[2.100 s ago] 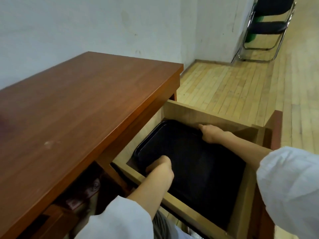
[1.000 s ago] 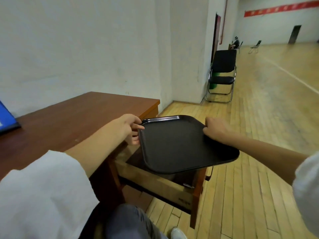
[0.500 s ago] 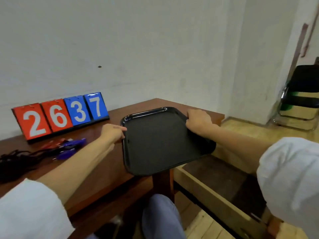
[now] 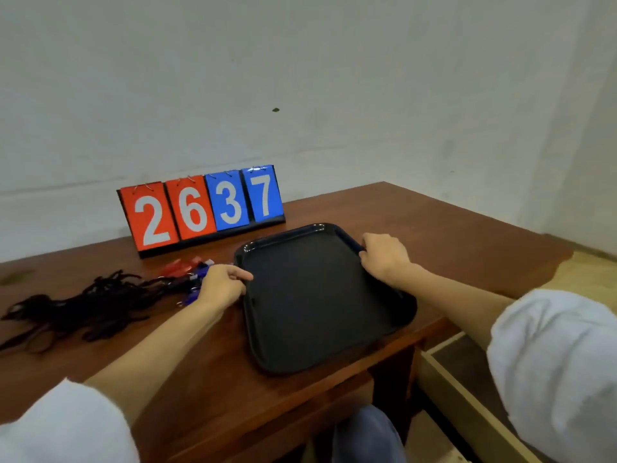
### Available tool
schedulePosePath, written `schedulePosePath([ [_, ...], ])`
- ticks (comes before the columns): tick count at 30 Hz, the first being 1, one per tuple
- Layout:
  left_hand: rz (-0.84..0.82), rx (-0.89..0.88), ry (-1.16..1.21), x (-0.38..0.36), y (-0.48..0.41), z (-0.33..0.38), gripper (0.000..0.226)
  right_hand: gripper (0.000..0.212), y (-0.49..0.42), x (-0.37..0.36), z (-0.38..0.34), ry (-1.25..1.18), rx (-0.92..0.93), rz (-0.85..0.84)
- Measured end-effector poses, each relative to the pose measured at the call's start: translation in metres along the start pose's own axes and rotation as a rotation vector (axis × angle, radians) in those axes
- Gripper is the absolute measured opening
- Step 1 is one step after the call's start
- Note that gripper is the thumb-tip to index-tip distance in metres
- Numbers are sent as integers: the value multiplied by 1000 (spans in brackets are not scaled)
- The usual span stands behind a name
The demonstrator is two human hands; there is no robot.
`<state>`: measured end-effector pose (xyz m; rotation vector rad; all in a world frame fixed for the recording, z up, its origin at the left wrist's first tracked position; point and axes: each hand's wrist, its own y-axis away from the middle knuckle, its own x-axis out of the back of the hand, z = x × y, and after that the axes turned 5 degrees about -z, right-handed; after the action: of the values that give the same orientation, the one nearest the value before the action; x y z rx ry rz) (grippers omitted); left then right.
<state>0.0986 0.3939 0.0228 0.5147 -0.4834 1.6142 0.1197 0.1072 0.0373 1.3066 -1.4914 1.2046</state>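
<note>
A black rectangular tray (image 4: 317,302) lies flat on the brown wooden desk (image 4: 444,235), near its front right corner. My left hand (image 4: 222,285) holds the tray's left rim, thumb over the edge. My right hand (image 4: 384,257) grips the right rim near the far corner, fingers curled over it. The tray holds nothing.
A flip scoreboard (image 4: 200,208) reading 2637 stands at the back of the desk by the white wall. A heap of black lanyards (image 4: 86,309) with red and blue tags (image 4: 187,269) lies left of the tray. An open drawer (image 4: 467,379) juts out at lower right.
Both hands lifted the tray out of the drawer, swung it left over the desk and lowered it flat onto the desktop. The view turned left to the scoreboard.
</note>
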Motion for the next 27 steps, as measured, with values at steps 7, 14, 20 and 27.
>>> schedulePosePath([
  [7,17,16,-57,24,-13,-17,23,12,-24,-29,-29,-10,58,-24],
  [14,20,-2,-128,39,-16,-27,20,18,-33,-38,-50,101,41,22],
  [20,128,-178,-271,72,-11,-36,11,43,-36,-41,-88,253,93,92],
  [27,-6,-151,-282,103,-13,-56,16,16,-44,-64,-168,-166,268,-30],
])
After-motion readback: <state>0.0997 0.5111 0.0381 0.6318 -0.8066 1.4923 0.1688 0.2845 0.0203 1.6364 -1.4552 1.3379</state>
